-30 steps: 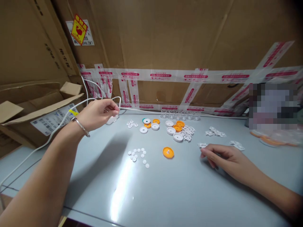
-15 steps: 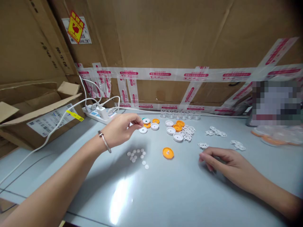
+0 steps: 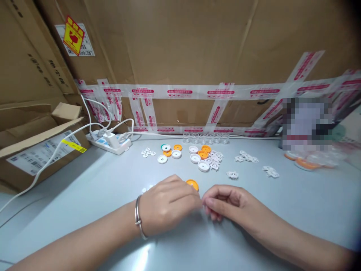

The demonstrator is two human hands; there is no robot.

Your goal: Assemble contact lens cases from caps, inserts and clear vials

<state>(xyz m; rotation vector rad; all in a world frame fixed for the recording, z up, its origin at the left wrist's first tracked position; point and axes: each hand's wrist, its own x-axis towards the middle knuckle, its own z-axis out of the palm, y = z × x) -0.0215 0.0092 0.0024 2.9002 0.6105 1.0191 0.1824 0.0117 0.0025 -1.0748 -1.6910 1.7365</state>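
Note:
My left hand, a metal bangle at its wrist, hovers over the table's front middle, its back turned to me. The fingers are closed, and whatever is at their tips is hidden. Fingertip to fingertip with it, my right hand is pinched; no held piece can be made out. Just behind the left hand lies an orange round plastic dish, partly covered. Small white discs peek out beyond the left knuckles. Further back are white rings, white round dishes and orange ones.
White lattice pieces lie right of the dishes, with more further right. Clear cups line the cardboard. Small white pegged pieces sit near a power strip. An open carton stands left; bagged parts lie right.
My left hand has come from the ring pile toward the front right, uncovering the small pegged pieces. My right hand has shifted left, and the two hands now meet.

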